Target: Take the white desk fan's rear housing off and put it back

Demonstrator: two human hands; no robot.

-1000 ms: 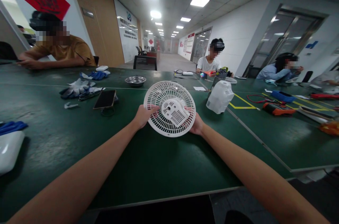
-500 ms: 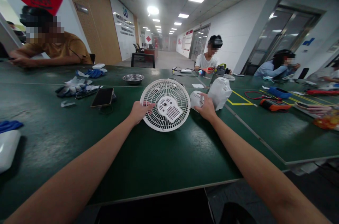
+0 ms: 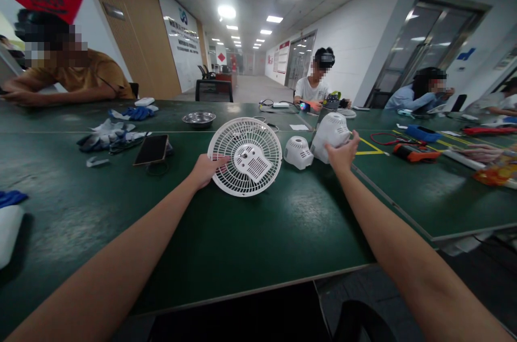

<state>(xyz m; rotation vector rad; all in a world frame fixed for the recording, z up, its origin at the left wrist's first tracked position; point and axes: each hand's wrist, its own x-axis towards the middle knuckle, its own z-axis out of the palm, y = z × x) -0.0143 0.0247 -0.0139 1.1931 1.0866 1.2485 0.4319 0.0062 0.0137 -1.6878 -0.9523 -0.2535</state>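
Observation:
My left hand grips the left rim of a round white fan grille, its thumb over the slats. The grille is tilted up, showing a vented plate at its middle. To its right, a small white vented cover sits on the green table, touched by neither hand. My right hand has its fingers around the right side of a larger white plastic housing, just beyond the small cover; the housing hides part of the fingers.
Left on the green table lie a phone, gloves and a metal bowl. An orange multimeter and a blue case are at right. Several people sit around the table.
My right hand has let go of the small white cover, moved right and taken hold of the larger housing. My left hand still holds the grille. The camera view has shifted slightly.

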